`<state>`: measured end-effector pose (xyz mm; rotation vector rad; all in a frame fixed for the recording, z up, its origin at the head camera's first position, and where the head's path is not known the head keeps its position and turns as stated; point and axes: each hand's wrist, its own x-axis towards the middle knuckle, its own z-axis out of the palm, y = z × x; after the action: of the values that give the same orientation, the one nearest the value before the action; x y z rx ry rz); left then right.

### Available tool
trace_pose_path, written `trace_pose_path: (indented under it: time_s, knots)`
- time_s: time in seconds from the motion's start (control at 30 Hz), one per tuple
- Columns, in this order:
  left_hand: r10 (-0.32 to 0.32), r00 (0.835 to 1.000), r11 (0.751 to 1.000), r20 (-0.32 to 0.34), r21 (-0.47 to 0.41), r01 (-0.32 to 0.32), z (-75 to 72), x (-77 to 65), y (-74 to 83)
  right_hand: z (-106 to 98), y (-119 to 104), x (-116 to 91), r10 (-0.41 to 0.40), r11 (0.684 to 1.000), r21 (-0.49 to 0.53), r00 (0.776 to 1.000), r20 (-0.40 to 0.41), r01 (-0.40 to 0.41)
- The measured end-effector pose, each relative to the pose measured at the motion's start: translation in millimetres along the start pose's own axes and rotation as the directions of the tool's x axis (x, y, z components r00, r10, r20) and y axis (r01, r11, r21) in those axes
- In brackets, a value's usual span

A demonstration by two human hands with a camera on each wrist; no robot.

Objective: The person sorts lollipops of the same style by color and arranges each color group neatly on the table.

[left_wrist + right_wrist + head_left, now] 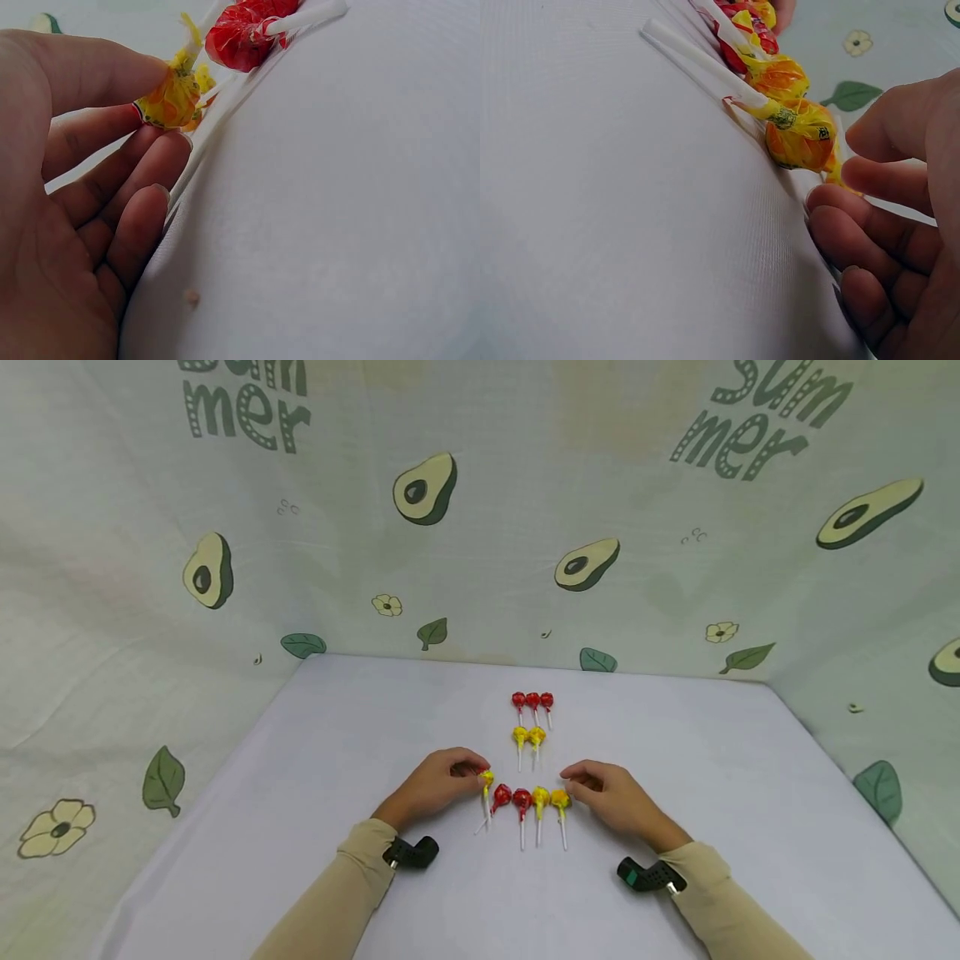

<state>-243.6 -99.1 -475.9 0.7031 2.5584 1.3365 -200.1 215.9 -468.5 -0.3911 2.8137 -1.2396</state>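
Note:
My left hand (437, 785) pinches the wrapped head of a yellow lollipop (169, 101) between thumb and forefinger, its white stick pointing toward me in the head view. Right beside it lie two red lollipops, the nearer one (502, 796) with a slanted stick, the other one (522, 800) straighter. Two yellow lollipops (540, 799) continue this row to the right. At the row's right end, my right hand (618, 797) rests with loosely bent fingers, its thumb close to the head of the last yellow lollipop (801, 139) and a gap between thumb and forefinger.
Farther back on the white table (360, 710) lie three red lollipops (533, 700) in a row, with two yellow lollipops (520, 737) just in front of them. A cloth (495, 527) printed with avocados and leaves hangs behind the table.

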Motion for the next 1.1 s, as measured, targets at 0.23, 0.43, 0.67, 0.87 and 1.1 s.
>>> trace_pose_path:
  time_s: [0.23, 0.43, 0.67, 0.87, 1.1]
  knots:
    - [-0.005, 1.000, 1.000, -0.014, -0.014, 0.004, -0.8, 3.0, 0.0, -1.1, -0.7, -5.0, -0.024, 1.000, -0.003, 0.999, 0.027, 0.024]
    - [-0.022, 0.999, 0.999, -0.034, -0.028, 0.021, -0.4, 3.7, 1.8, -3.5, -0.6, -7.3, -0.054, 0.999, -0.005, 0.998, 0.032, 0.055]
    - [-0.043, 0.998, 0.999, -0.047, -0.034, 0.041, -0.7, 0.3, 1.4, -3.6, -0.2, -6.7, -0.074, 0.997, -0.008, 0.996, 0.051, 0.075]
    - [-0.041, 0.997, 0.998, -0.065, -0.050, 0.038, -2.6, 0.9, 2.5, -3.9, 0.0, -3.9, -0.094, 0.995, -0.027, 0.995, 0.045, 0.095]
    - [-0.023, 0.996, 0.997, -0.090, -0.074, 0.016, 0.1, -0.4, 2.4, -0.3, 4.8, -8.5, -0.129, 0.991, -0.019, 0.991, 0.045, 0.130]
